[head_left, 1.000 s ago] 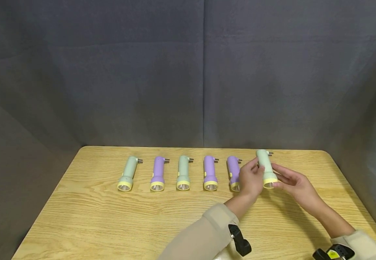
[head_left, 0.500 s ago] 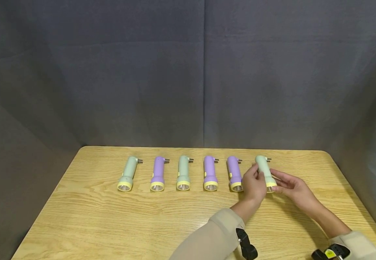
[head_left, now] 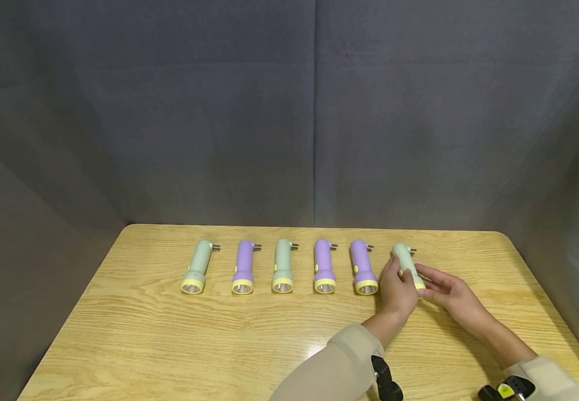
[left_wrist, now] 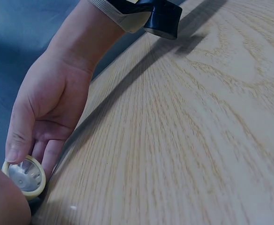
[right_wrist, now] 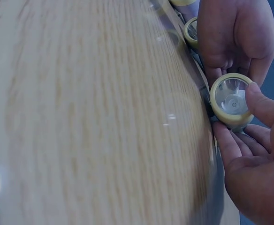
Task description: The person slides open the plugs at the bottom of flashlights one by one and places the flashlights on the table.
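A light green flashlight [head_left: 404, 259] with a yellow rim and side plug prongs is at the right end of a row on the wooden table [head_left: 219, 345]. From its left side my left hand [head_left: 397, 287] grips the body, hiding part of it. My right hand [head_left: 455, 301] pinches the head end, its thumb on the yellow rim, as the right wrist view shows with the clear lens [right_wrist: 232, 99]. Whether the flashlight touches the table is hard to tell. Just left of my left hand lies a purple flashlight [head_left: 362, 262].
Farther left lie another purple flashlight [head_left: 323, 262], a green flashlight [head_left: 283, 260], a purple flashlight [head_left: 244, 262] and a green flashlight [head_left: 199, 262], lenses toward me. Dark grey cloth [head_left: 219, 122] rises behind the table and along its sides.
Both hands have lowered the green flashlight toward the table, bringing it nearly level with the row. My left hand has slid a little right and down, uncovering the neighbouring purple flashlight.
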A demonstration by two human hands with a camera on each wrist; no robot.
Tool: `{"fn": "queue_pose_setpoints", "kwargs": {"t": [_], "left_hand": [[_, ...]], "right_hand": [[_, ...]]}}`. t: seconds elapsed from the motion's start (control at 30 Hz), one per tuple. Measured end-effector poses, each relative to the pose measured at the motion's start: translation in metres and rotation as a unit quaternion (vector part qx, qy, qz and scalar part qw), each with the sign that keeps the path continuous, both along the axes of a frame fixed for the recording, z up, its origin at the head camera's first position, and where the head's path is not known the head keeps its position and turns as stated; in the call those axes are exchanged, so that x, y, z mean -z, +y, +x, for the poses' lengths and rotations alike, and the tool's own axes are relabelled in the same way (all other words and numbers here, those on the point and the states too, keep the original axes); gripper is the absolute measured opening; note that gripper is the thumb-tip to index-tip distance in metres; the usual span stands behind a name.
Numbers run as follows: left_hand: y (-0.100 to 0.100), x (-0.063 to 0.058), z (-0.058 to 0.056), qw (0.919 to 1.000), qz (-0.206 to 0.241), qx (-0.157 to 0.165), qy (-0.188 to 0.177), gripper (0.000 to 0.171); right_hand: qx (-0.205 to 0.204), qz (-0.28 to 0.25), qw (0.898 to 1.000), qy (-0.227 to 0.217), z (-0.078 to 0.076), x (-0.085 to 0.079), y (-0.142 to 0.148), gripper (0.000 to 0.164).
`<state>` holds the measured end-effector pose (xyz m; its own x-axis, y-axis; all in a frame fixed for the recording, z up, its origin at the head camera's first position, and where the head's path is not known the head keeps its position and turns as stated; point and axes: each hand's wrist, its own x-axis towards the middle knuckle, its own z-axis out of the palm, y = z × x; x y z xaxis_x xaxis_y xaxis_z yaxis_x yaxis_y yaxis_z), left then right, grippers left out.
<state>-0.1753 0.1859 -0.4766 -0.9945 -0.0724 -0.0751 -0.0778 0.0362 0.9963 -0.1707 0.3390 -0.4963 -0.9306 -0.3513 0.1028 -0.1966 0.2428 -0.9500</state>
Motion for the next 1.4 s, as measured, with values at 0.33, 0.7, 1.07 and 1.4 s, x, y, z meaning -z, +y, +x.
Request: {"fn": "queue_pose_setpoints", "kwargs": {"t": [0.33, 0.7, 1.07, 1.4], "left_hand": [[0.0007, 0.0066, -0.0038, 1.0, 0.002, 0.006, -0.003, 0.043], [0.0017, 0.0027, -0.0027, 0.9996, -0.006, 0.011, -0.025, 0.047], [0.0015, 0.0036, -0.0053, 0.999, -0.013, 0.014, -0.04, 0.046], [-0.0007, 0.0015, -0.0069, 0.999, -0.011, 0.014, -0.041, 0.047]], "right_hand": [[0.008, 0.034, 0.999, -0.01, -0.0017, -0.0005, -0.0027, 0.06], [0.016, 0.045, 0.999, -0.006, -0.0018, -0.0004, -0.0044, 0.057], [0.023, 0.052, 0.998, 0.001, -0.0014, 0.0013, -0.0048, 0.057], [0.021, 0.049, 0.999, -0.004, -0.002, 0.0019, -0.005, 0.058]]}}
